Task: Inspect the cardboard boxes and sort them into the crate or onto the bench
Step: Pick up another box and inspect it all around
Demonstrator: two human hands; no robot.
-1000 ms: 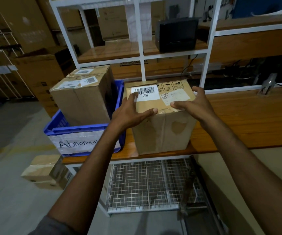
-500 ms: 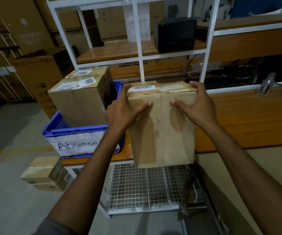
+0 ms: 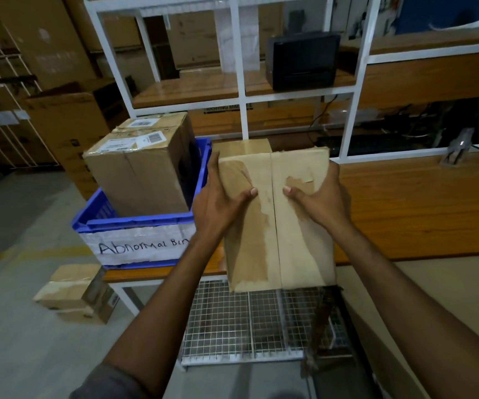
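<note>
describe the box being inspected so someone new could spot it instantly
Start at the wooden bench with the blue crate marked "Abnormal Bin". Just right of the crate, the left hand and right hand hold the tilted cardboard box. Unlike the labelled boxes in the crate, its facing side has no label, only dark stains.

Held box [image 3: 278, 223]: labelled face not visible, only a taped, stained side shows; fingers of both hands wrap behind it, hidden. It covers the bench [image 3: 422, 208] front edge behind it. Blue crate [image 3: 143, 226]: right wall partly behind left hand [image 3: 218, 203], label's last word cut short, probably "Bin". Box in crate [image 3: 140, 174]: label print too small to read. Rear box there mostly blocked. Boxes on floor [image 3: 74, 295] blurred. Both forearms cut off at bottom edge.
</note>
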